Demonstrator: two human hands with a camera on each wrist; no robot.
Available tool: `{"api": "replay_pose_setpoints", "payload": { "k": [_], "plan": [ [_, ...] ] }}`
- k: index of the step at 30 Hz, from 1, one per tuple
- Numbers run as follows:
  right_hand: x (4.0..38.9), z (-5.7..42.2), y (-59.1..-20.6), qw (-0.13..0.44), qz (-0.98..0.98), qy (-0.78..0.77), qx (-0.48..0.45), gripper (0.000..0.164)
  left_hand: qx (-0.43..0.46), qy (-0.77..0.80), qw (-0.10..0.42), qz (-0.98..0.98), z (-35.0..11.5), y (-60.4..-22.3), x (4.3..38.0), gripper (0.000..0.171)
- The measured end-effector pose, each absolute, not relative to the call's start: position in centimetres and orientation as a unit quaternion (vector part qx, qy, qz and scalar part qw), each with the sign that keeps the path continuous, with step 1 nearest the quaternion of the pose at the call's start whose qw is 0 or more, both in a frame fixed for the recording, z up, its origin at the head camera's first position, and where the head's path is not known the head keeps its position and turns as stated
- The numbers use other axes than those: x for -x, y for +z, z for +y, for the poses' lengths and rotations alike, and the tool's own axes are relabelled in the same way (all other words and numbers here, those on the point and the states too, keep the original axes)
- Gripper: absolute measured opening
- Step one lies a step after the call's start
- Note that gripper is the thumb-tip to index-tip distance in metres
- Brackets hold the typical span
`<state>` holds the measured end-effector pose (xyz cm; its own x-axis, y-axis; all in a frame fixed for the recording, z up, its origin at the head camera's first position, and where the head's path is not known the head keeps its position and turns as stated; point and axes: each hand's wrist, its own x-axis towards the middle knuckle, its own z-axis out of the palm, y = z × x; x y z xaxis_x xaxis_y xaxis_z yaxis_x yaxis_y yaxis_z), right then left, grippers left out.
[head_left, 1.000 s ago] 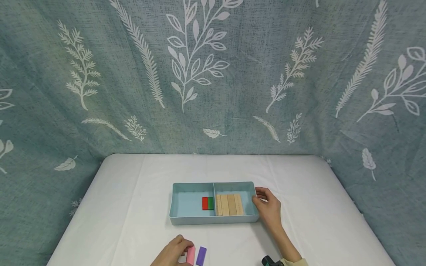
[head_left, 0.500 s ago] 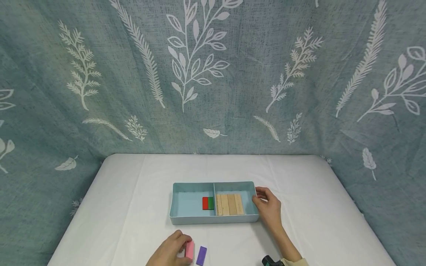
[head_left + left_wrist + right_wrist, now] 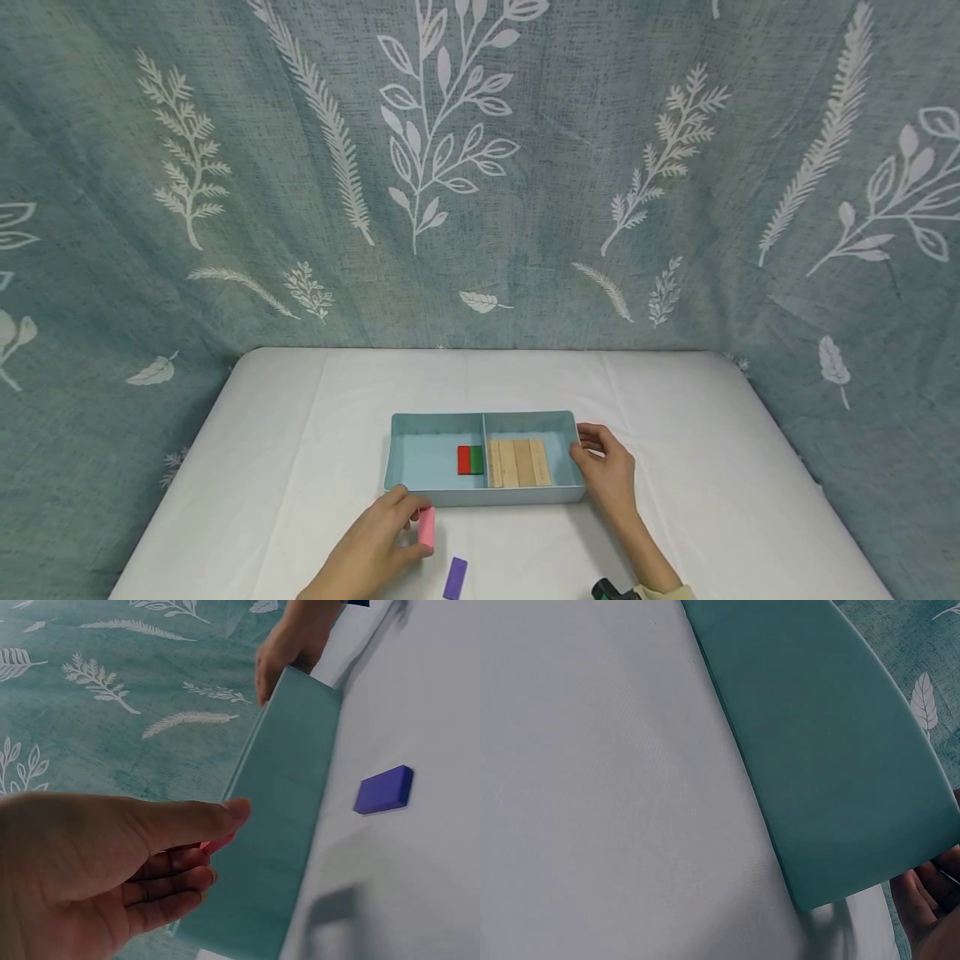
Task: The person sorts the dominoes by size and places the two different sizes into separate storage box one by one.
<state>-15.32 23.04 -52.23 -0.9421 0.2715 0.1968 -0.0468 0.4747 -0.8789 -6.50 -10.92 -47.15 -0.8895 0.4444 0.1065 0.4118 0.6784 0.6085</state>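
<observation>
My left hand (image 3: 375, 533) pinches a pink block (image 3: 426, 529) between thumb and fingers, just in front of the box's near wall. In the left wrist view the thumb and fingers hide most of the pink block (image 3: 217, 844). A blue-green two-compartment box (image 3: 510, 497) stands mid-table. My right hand (image 3: 609, 473) holds its right end, thumb at the rim and fingers along the outer side. A red block (image 3: 463, 460) and a green block (image 3: 477, 460) lie side by side in the left compartment, against the divider. Several pale wooden blocks (image 3: 522, 463) lie in a row in the right one.
A purple block (image 3: 455, 578) lies on the white tablecloth (image 3: 315, 450) near the front edge of the view. A black device (image 3: 611, 590) sits at the right wrist, by a pale sleeve (image 3: 666, 592). Behind the table hangs a leaf-patterned curtain (image 3: 555, 192).
My left hand has carried the pink block forward, away from beside the purple block and up to the box's near wall. The right hand and the box have stayed in place.
</observation>
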Motion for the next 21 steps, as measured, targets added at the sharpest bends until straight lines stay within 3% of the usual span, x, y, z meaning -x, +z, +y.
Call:
{"api": "replay_pose_setpoints", "payload": {
  "k": [6,21],
  "plan": [
    [15.3,23.2,-52.3,0.154,-0.845,0.508,0.066,0.031,-0.236,0.333,-0.003,0.913,-11.0,-45.9,7.9,0.041],
    [15.3,23.0,-52.1,0.162,-0.840,0.514,0.065,0.030,-0.236,0.334,-0.002,0.913,-9.7,-45.3,12.2,0.039]
  ]
}}
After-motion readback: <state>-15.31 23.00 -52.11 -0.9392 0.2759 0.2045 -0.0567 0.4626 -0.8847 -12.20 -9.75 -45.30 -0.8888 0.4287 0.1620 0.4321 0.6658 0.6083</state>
